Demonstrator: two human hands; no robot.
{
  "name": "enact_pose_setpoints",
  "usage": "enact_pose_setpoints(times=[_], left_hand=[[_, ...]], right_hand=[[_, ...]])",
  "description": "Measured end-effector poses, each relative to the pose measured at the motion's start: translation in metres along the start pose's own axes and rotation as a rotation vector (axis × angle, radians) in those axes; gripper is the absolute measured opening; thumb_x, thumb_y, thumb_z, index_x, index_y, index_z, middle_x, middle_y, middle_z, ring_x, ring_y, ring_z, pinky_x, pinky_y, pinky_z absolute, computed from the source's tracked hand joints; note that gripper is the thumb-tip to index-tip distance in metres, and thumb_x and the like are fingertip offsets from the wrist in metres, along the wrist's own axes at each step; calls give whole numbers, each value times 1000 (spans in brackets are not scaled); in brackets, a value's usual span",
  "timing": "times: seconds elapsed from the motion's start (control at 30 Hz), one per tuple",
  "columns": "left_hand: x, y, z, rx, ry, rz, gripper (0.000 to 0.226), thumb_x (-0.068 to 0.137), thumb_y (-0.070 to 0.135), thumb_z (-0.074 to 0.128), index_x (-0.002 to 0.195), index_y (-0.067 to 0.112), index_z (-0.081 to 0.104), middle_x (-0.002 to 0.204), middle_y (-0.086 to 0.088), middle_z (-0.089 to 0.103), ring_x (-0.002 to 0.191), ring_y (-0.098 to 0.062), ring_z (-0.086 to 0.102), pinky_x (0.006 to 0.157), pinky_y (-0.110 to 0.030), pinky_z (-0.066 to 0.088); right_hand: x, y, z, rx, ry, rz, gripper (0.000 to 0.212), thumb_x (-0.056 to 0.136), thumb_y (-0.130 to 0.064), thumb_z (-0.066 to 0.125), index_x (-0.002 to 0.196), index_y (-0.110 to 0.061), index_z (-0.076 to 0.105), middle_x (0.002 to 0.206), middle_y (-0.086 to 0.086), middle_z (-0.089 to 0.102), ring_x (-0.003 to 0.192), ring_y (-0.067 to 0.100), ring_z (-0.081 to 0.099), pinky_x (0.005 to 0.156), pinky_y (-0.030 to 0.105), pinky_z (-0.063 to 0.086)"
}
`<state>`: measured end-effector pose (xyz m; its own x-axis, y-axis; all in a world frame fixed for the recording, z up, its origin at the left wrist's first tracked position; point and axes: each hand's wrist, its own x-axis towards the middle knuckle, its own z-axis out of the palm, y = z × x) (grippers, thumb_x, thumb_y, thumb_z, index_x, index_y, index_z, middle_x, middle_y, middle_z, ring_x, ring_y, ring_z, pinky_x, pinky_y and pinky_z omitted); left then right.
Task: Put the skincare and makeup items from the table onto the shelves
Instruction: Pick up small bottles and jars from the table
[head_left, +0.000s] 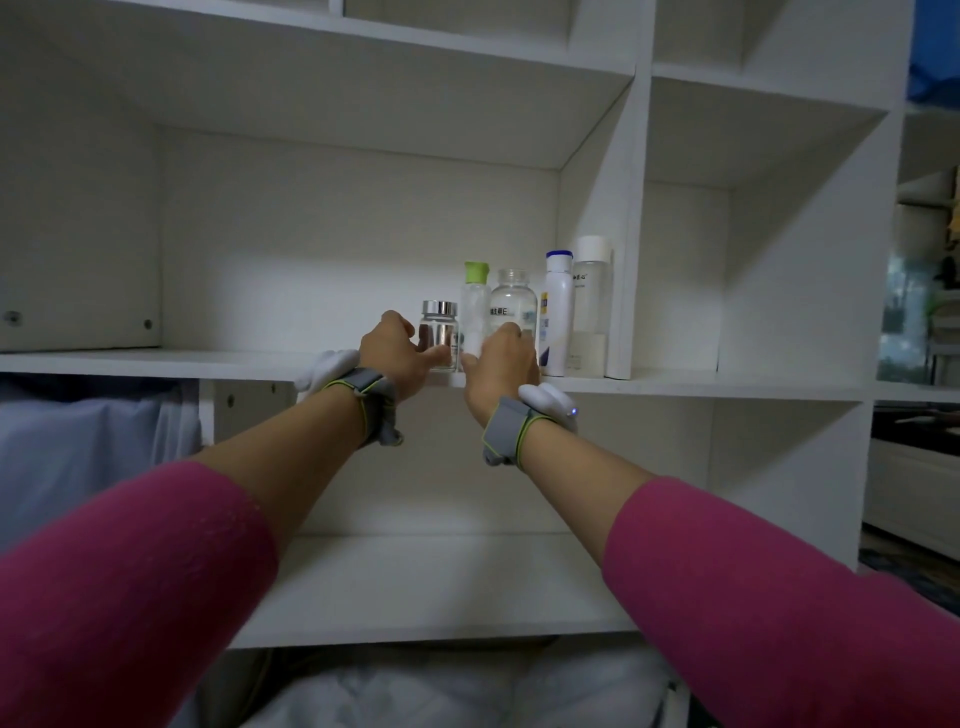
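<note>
On the shelf (156, 361), left hand (397, 353) grips a silver-capped jar (439, 335); right hand (501, 364) clasps a clear bottle (513, 304).

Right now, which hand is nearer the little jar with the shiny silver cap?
The left hand: its fingers reach the silver-capped jar at its base. The right hand is one bottle over, in front of the green-capped bottle and the clear bottle.

Five bottles on white middle shelf (156, 364), right end: one short clear glass jar with silver cap (439, 335), one green-capped clear bottle (476, 306), one wide clear capless bottle (514, 304), one blue-capped white bottle (557, 312), one tall white-capped translucent bottle (591, 306). Two hands. Two grey wrist straps.
</note>
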<state>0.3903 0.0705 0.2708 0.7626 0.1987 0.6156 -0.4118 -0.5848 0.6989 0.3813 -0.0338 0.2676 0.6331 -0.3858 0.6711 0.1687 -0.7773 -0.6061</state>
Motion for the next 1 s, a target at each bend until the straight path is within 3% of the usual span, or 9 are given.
enact_pose_setpoints(times=[0.17, 0.47, 0.63, 0.77, 0.9, 1.0], left_hand=[[-1, 0, -2, 7, 8, 3, 49, 81, 34, 74, 113, 7, 50, 106, -10, 66, 87, -21, 52, 72, -30, 36], [-10, 2, -7, -12, -22, -14, 47, 81, 33, 74, 114, 9, 49, 102, -7, 65, 93, -24, 60, 74, -33, 43], [-28, 9, -13, -15, 52, 11, 40, 85, 29, 71, 114, 8, 53, 100, -6, 59, 94, -24, 57, 82, -36, 48], [-50, 17, -18, -36, 74, 41, 30, 87, 26, 68, 109, 8, 57, 97, -6, 62, 89, -22, 58, 72, -30, 43], [-74, 30, -28, -41, 35, 50, 24, 88, 25, 64, 106, 10, 58, 99, -5, 64, 88, -21, 57, 72, -28, 40], [-88, 37, -34, -34, 21, 49, 21, 87, 27, 64, 102, 14, 58, 99, -5, 67, 92, -24, 62, 76, -33, 49]], right_hand=[[0, 1, 3, 8, 21, -15, 22, 95, -8, 54, 116, -4, 54, 122, 13, 55, 111, 31, 56, 86, 35, 44], [-9, 8, -12, 61, -49, -69, 29, 91, -16, 61, 116, -3, 54, 124, 13, 53, 114, 31, 53, 92, 36, 43], [-15, 11, -31, 76, -55, -97, 26, 90, -19, 61, 110, -3, 58, 119, 13, 56, 109, 31, 55, 85, 35, 45], [-22, 17, -54, 75, -91, -110, 18, 91, -21, 59, 99, -6, 62, 111, 12, 60, 102, 31, 57, 73, 31, 40], [-34, 22, -79, 49, -111, -108, 15, 91, -18, 57, 98, -6, 64, 108, 12, 63, 100, 31, 59, 77, 35, 48], [-44, 28, -96, 40, -124, -100, 13, 91, -17, 58, 97, -7, 64, 106, 12, 63, 99, 32, 58, 75, 35, 47]])
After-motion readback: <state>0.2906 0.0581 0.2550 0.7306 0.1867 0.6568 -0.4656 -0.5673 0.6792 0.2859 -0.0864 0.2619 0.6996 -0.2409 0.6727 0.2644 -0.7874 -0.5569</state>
